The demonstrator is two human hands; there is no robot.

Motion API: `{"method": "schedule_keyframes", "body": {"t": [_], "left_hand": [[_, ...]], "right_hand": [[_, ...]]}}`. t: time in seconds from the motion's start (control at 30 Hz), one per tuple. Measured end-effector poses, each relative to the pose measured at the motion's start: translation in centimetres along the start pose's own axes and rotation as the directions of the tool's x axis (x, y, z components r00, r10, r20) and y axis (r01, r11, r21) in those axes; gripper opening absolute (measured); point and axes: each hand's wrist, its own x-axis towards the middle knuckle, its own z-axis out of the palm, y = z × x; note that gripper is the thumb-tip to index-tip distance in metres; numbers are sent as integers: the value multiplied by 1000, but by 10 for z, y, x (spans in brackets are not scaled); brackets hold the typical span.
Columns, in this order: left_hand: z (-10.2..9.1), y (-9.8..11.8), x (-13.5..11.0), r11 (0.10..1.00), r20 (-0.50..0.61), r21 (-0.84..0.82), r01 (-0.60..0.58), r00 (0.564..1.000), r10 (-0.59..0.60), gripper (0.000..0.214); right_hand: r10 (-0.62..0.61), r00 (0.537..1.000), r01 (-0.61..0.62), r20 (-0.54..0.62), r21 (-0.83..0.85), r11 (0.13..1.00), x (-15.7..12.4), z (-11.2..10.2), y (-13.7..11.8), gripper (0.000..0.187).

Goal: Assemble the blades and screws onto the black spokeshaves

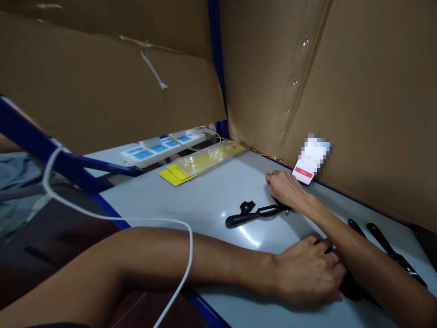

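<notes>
My left hand [310,273] reaches in from the left, low over the table, its fingers curled down. A dark object [351,287] shows at its fingertips, mostly hidden by the hand and my right forearm. My right hand [287,187] crosses beyond it, fingers bent and closed; what they hold, if anything, is hidden. Just below that hand lies a black-handled tool [239,220] with a long slot, its far end covered. Touching or close beside it is a small black piece [247,207] with a hole. More black-handled tools [382,239] with shiny metal parts lie at the right.
A phone [303,173] with a lit screen leans against the cardboard wall [368,114]. Yellow cards in clear plastic [205,161] lie at the table's back, near a white power strip [146,155]. A white cable [119,217] hangs across my left arm. Blue frame bars [44,141] border the left.
</notes>
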Motion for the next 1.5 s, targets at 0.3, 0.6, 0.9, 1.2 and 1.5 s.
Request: {"method": "schedule_keyframes", "body": {"t": [0.3,0.6,0.9,1.2,1.5], "left_hand": [[-5,0,1,1000,-1,-19,4,1000,-4,35],[-13,-1,-3,996,76,-61,66,995,-61,33],[-21,2,-3,980,164,-151,128,981,-102,28],[-22,-1,-2,970,177,-198,140,978,-105,29],[-23,-1,-3,920,179,-309,241,965,-193,29]], "right_hand": [[207,914,-137,-350,213,967,-140,-27,36,18],[665,743,-329,-75,824,461,-266,-4,35,32],[598,768,-275,-229,726,630,-257,11,15,19],[553,795,-254,-250,691,677,-250,12,12,20],[285,821,-102,-495,364,926,-252,17,9,15]]}}
